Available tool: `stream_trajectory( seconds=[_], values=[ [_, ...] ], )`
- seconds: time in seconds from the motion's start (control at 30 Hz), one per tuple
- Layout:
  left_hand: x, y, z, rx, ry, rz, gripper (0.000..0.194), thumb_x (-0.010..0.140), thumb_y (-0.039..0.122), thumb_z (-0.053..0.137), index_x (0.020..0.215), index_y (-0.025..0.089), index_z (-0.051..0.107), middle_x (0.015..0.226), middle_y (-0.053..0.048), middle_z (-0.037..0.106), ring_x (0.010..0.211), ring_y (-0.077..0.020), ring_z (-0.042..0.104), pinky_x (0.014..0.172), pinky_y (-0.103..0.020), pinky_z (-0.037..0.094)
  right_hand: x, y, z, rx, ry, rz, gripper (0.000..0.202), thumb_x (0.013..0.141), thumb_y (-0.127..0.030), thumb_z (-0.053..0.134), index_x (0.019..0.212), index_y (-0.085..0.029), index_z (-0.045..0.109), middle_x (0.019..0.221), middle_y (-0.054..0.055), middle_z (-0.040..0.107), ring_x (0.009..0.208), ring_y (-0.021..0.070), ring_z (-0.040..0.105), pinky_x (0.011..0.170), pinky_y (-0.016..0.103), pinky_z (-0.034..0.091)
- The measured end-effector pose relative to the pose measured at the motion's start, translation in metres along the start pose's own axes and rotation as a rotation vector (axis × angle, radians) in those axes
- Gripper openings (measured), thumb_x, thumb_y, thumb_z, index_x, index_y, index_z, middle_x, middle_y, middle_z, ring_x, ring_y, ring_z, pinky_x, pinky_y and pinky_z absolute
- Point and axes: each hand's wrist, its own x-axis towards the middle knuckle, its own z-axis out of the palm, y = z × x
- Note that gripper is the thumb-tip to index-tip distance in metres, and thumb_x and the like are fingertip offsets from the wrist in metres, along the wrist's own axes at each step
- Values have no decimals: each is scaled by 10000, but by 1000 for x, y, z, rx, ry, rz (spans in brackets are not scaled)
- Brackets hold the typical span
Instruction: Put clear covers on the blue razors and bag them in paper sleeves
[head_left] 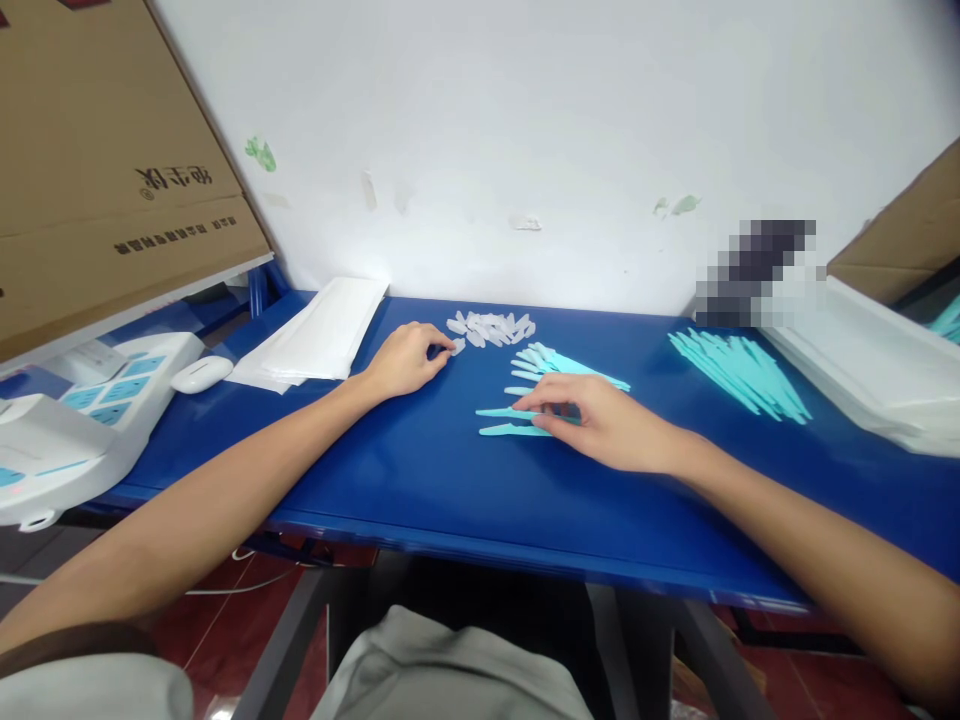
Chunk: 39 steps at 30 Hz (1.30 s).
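Left grip (409, 360) at the far side of the bench (420, 480), thumb and forefinger drawn close together at a single clear piece (458, 346) by the edge of the clear heap (495, 328); cannot tell whether it is pinched or only touched. Right grip (529, 413), nearer, has finger and thumb slightly parted, the upper teal stick (495, 412) running between them; firm hold unconfirmed. Lower teal stick (510, 430) lies just below the thumb. From the right grip: clear heap between 10 and 11 o'clock, teal fan (577, 368) at 12, larger teal pile (742, 375) near 3, white packets (322, 330) between 9 and 10. Risks, as judged: the thumb could drag the lower stick askew, lying so close; knuckles brushing the fan could scatter it; small, light pieces could slip or come up two together. Obscured: the right hand covers the near ends of both sticks; overlap defeats a count; the object at 2 o'clock is pixelated; the carton (112, 150) and white tray (862, 350) run out of frame.
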Motion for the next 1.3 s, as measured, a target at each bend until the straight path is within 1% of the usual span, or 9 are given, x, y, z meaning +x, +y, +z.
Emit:
stream_trajectory(
  seconds=[0.13,0.23,0.33,0.47,0.63,0.93,1.07,1.17,1.3],
  values=[
    [-1,3,0,3,6,-23,288,887,309,551,1006,203,792,1075,-69,772,958,-277,689,880,-421,522,-2,-1,-1,-10,-39,26,288,955,-243,539,1142,-203,754,988,74,693,761,175,608,677,308,471],
    [-1,6,0,1,-4,-40,305,894,350,561,1038,191,778,1078,-77,763,958,-278,681,883,-424,519,-3,1,0,-55,-72,-1,296,951,-224,534,1148,-192,752,1028,83,666,821,184,615,725,320,485],
    [-2,7,-1,-10,-17,-25,380,916,380,541,1174,180,735,1110,-89,745,985,-276,669,902,-421,511,-3,2,2,-133,-75,-27,302,946,-211,538,1157,-178,751,1046,95,642,862,199,617,768,344,494],
    [-2,4,1,1,-53,7,482,952,423,497,1339,184,658,1144,-108,710,1043,-290,637,964,-448,485,-3,3,4,-194,-69,-12,311,950,-240,552,1178,-169,750,1045,99,626,829,197,617,743,346,499],
    [-2,-1,2,19,-105,13,464,977,454,461,1286,215,711,1229,-118,659,1108,-298,594,1007,-477,454,-2,2,4,-243,-111,-36,310,969,-267,546,1183,-180,753,1024,91,643,848,203,631,750,343,500],
    [-4,24,-8,-70,-128,146,370,959,374,496,1080,176,784,974,-98,705,912,-256,648,839,-394,497,-4,2,-2,-372,-124,-74,260,969,-211,556,1132,-164,753,1044,90,698,879,205,675,741,318,503],
    [-5,27,-6,-201,-115,164,368,959,252,449,1189,177,727,911,-62,697,797,-194,639,776,-330,502,-3,3,-3,-446,-121,-78,265,977,-203,543,1134,-155,750,1096,107,690,864,207,685,722,324,515],
    [-5,20,-4,-172,-95,195,415,972,228,417,1308,184,657,1042,-90,669,963,-225,627,889,-364,501,-3,4,-4,-446,-107,-66,257,970,-204,560,1138,-149,747,1119,109,690,863,205,689,747,334,534],
    [-5,13,-4,-102,-169,255,451,1014,257,378,1409,222,592,1400,-122,552,1266,-290,505,1082,-471,396,-3,6,-5,-451,-64,-84,210,954,-227,596,1061,-148,759,1094,116,724,931,233,704,851,376,541]
  ],
)
